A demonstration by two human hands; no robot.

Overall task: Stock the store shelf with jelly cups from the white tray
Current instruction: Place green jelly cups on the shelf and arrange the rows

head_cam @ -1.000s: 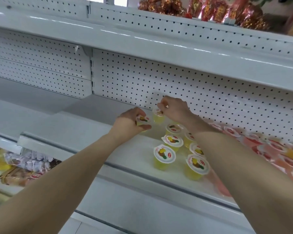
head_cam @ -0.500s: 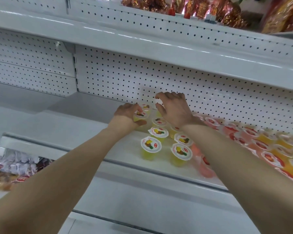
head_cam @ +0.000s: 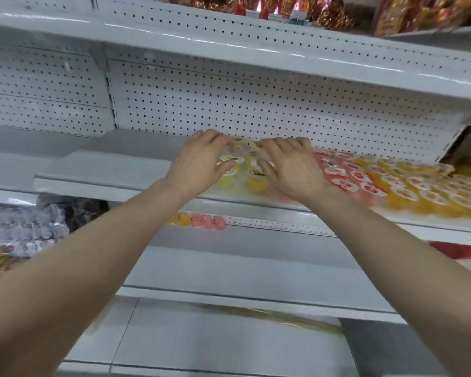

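Two short rows of yellow jelly cups [head_cam: 256, 180] stand on the white shelf [head_cam: 104, 172], running back toward the pegboard wall. My left hand [head_cam: 199, 164] lies over the left row, fingers spread and relaxed on the lids. My right hand [head_cam: 288, 164] lies the same way over the right row. Neither hand holds a cup. Red jelly cups [head_cam: 343, 178] and orange jelly cups [head_cam: 424, 191] fill the shelf to the right. The white tray is not in view.
The shelf's left part is bare. A white pegboard back wall [head_cam: 229, 104] rises behind the cups. A shelf overhead carries red and gold snack bags [head_cam: 324, 9]. Lower shelves hold wrapped sweets [head_cam: 25, 235] and a strip of small jellies [head_cam: 199, 221].
Both hands let go of the cups they were setting at the back and now rest flat on the yellow rows. The camera has tilted down and pulled back.
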